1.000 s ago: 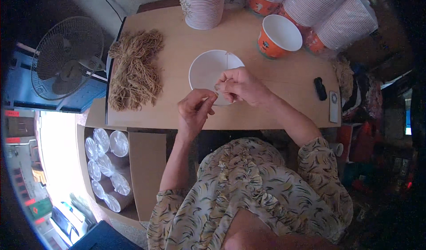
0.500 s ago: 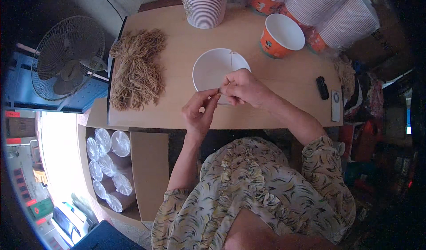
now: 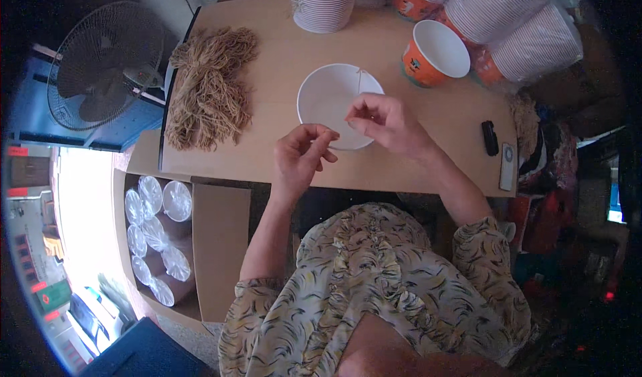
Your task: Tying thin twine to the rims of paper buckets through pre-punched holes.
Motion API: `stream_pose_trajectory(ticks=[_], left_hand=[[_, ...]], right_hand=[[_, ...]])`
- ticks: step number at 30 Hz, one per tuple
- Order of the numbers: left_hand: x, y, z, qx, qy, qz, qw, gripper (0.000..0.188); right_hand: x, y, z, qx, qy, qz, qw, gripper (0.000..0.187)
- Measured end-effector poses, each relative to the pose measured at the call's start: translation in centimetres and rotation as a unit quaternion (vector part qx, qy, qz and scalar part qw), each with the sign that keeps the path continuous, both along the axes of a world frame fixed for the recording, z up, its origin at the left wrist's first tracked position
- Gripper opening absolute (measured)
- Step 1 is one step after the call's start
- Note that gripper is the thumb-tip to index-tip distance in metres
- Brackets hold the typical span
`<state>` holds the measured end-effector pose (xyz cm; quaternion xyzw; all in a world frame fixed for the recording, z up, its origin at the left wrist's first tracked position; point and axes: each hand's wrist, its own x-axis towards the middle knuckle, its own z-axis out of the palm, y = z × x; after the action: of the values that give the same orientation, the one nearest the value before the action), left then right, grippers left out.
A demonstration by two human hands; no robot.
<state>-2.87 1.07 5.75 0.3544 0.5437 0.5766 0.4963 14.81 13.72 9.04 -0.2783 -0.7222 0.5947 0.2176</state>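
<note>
A white paper tub [image 3: 321,99] stands near the table's front edge, a thin strand [image 3: 360,76] hanging over its far right rim. My left hand [image 3: 302,155] is just in front of the tub's near rim, thumb and forefinger pinched. Whatever is in that pinch is too small to name. Over the tub's right side, my right hand [image 3: 388,123] is curled with thumb and forefinger brought together. What it holds, if anything, I cannot make out. A bundle of brown twine [image 3: 210,89] lies at the table's left.
An orange tub [image 3: 428,59] sits at the back right, before bagged tub stacks [image 3: 498,9]. Another stack [image 3: 323,3] stands at the back. On the right lie a black object [image 3: 489,138] and a white strip [image 3: 507,166]. A fan [image 3: 107,66] and a carton of wrapped tubs [image 3: 224,250] are leftward.
My hands have come apart: the right has risen and moved right over the tub, while the left stays near its front rim. The whole view has shifted slightly.
</note>
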Motion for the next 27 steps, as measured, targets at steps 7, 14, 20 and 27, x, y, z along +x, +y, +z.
stream_pose_trajectory(ticks=[7,14,20,27], left_hand=[[0.1,0.1,-0.8,0.004,-0.042,0.007,0.999,0.014],[0.9,0.3,-0.6,-0.016,-0.008,0.039,0.999,0.014],[1.2,0.3,-0.4,-0.027,0.004,0.038,0.999,0.014],[1.1,0.4,-1.0,0.013,-0.051,0.022,0.998,0.016]], right_hand=[[0.0,-2.0,-0.1,0.174,-0.057,0.014,0.983,0.021],[-0.2,-2.5,-1.1,0.159,-0.041,-0.005,0.986,0.017],[0.1,-2.5,-1.2,0.154,-0.071,-0.010,0.986,0.009],[0.4,-2.3,-1.0,0.047,-0.066,-0.015,0.997,0.008]])
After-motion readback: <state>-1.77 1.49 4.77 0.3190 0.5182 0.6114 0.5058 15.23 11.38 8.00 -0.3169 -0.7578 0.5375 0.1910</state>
